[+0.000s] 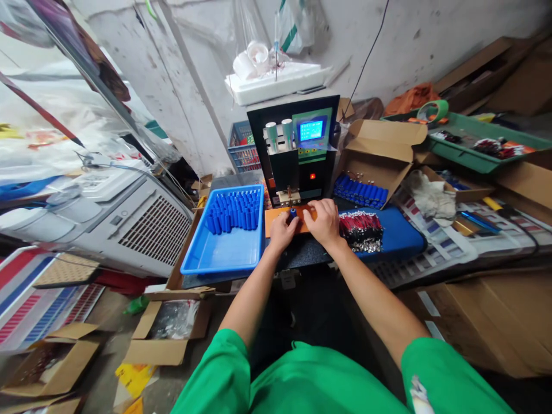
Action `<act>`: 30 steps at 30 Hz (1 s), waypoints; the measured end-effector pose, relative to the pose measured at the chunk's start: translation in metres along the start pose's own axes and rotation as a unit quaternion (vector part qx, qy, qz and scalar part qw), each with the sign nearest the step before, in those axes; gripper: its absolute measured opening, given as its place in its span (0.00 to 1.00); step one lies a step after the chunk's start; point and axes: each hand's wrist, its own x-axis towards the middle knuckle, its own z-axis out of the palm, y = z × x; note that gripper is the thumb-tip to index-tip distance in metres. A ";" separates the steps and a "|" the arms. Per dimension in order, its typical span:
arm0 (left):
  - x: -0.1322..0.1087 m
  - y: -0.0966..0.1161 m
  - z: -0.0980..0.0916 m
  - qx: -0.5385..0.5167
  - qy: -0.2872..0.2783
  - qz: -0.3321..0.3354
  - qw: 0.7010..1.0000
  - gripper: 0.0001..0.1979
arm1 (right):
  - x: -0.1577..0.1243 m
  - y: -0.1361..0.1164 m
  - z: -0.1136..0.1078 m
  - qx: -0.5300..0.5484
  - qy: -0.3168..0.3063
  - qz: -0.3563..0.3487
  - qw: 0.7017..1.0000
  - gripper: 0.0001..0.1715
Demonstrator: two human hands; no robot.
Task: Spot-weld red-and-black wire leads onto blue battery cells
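A blue cylindrical battery cell (293,213) stands upright below the electrode pins of a black spot welding machine (282,167). My left hand (282,231) is closed on the cell from its left side. My right hand (323,221) is just right of it, over an orange board (276,218), with bent fingers and the thumb apart; I see nothing in its grasp. A light blue tray (215,256) on the left bears many upright blue cells (235,213). Right of my right hand lies a bundle of red and black wire leads (361,230) with metal ends.
An open cardboard box (383,138) holds more blue cells with leads. A green tray (466,158) with tape and wires stands at the far right. A grey-white air cooler (142,224) is to the left. Open boxes (159,351) sit on the floor.
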 end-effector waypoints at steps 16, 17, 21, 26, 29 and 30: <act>0.005 -0.011 -0.002 -0.024 -0.015 0.058 0.998 0.20 | 0.023 0.019 -0.010 -0.061 -0.108 -0.072 0.990 0.13; 0.005 -0.012 -0.001 -0.027 -0.010 0.047 0.999 0.19 | 0.028 0.030 -0.015 -0.064 -0.073 -0.052 0.994 0.14; 0.006 -0.010 -0.001 0.007 0.005 0.021 1.000 0.17 | 0.055 0.087 -0.037 -0.122 0.036 0.014 0.992 0.18; 0.006 -0.007 -0.003 0.042 0.019 0.029 0.999 0.16 | 0.088 0.141 -0.039 -0.209 0.039 0.043 0.976 0.18; 0.005 -0.007 -0.004 0.057 0.023 0.036 0.997 0.17 | 0.095 0.155 -0.024 -0.240 0.016 0.038 0.970 0.17; 0.004 -0.007 -0.004 0.061 0.023 0.036 0.997 0.17 | 0.095 0.159 -0.019 -0.250 0.003 0.039 0.967 0.16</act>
